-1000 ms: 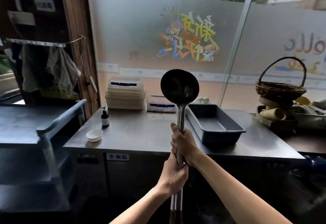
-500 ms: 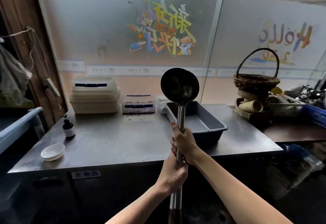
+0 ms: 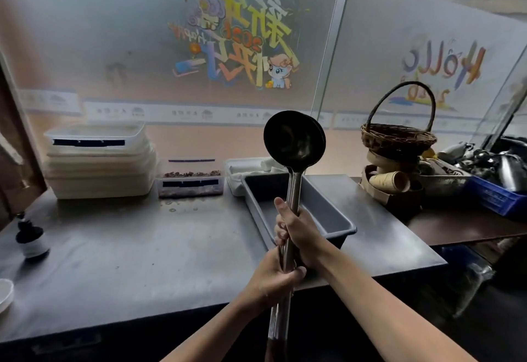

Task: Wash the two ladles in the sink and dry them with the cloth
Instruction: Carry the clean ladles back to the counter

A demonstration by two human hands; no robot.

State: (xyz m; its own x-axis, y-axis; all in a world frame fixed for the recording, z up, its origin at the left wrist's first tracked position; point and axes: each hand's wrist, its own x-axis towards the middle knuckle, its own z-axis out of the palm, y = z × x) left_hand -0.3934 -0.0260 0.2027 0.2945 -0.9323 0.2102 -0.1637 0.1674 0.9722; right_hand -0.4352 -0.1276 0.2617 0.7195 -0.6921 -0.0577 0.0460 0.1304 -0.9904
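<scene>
Two long steel ladles (image 3: 294, 144) stand upright together in front of me, their dark bowls stacked one behind the other at the top. My right hand (image 3: 299, 230) grips both handles higher up. Just below it, my left hand (image 3: 275, 279) grips the same handles. The handle ends run down out of the frame's bottom edge. No sink and no cloth are in view.
A steel counter (image 3: 128, 256) spans the front. On it sit a grey tub (image 3: 325, 213), stacked white containers (image 3: 97, 162), a clear box (image 3: 189, 179), a small dark bottle (image 3: 31, 240) and a white dish (image 3: 4, 294). At right stand a wicker basket (image 3: 399, 136) and a blue crate (image 3: 496, 196). Frosted glass rises behind.
My view has turned to the right and closer to the counter; the grey cart at left has left the frame. Both hands keep the same grip on the ladles.
</scene>
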